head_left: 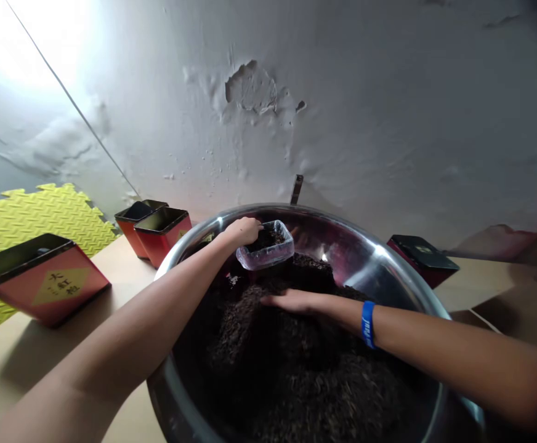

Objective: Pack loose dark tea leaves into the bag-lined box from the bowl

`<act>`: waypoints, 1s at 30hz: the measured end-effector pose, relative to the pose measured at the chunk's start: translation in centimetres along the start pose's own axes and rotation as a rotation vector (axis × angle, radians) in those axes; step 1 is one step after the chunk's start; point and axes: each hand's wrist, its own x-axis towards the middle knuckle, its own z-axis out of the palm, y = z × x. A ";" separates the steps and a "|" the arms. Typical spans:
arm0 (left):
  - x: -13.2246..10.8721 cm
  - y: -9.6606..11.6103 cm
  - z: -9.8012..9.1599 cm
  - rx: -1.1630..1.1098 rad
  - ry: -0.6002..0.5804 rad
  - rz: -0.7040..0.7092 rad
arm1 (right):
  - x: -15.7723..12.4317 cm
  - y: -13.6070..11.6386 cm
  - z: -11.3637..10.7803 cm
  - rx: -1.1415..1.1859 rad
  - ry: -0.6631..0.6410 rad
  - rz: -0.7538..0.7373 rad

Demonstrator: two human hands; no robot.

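A large metal bowl (400,271) holds a heap of dark, loose leafy material (342,394). Near its far left rim, my left hand (243,232) grips the corner of a clear plastic container (268,257) with some of the dark material in it. My right hand (291,301), with a blue wristband (367,324) on the wrist, reaches into the heap just below the container. Its fingertips are partly sunk in the material, so whether they hold any of it is hidden.
An open red tin (65,286) stands at the left, with two more red tins (164,237) behind it. A dark-lidded tin (423,258) is right of the bowl. Yellow foam matting (65,212) lies beyond the table (125,277); a peeling wall (365,123) rises behind.
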 end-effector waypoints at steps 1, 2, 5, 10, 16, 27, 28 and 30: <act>0.0 -0.1 0.0 -0.002 -0.003 0.005 | -0.4 -0.8 0.4 -0.040 -0.031 -0.066; 0.1 -0.1 0.1 -0.004 -0.008 0.010 | -1.2 -1.6 0.7 -0.086 -0.064 -0.153; 0.2 -0.1 0.2 -0.023 -0.017 0.018 | -4.5 -3.7 1.3 -0.206 -0.190 -0.367; 0.5 -0.3 0.5 -0.048 -0.022 0.025 | -10.2 -4.8 1.8 -0.568 -0.162 -0.701; 0.5 -0.3 0.3 -0.065 -0.022 0.038 | -10.3 -3.0 3.6 -0.702 -0.085 -0.890; 0.5 0.0 0.4 -0.064 -0.041 0.007 | -4.2 -0.2 6.5 -0.873 0.020 -0.910; 0.4 0.0 0.3 -0.066 -0.035 0.012 | -3.6 0.3 6.2 -0.914 0.035 -0.920; 0.2 0.1 0.3 -0.068 -0.012 0.028 | -2.4 1.5 5.2 -0.992 0.065 -0.938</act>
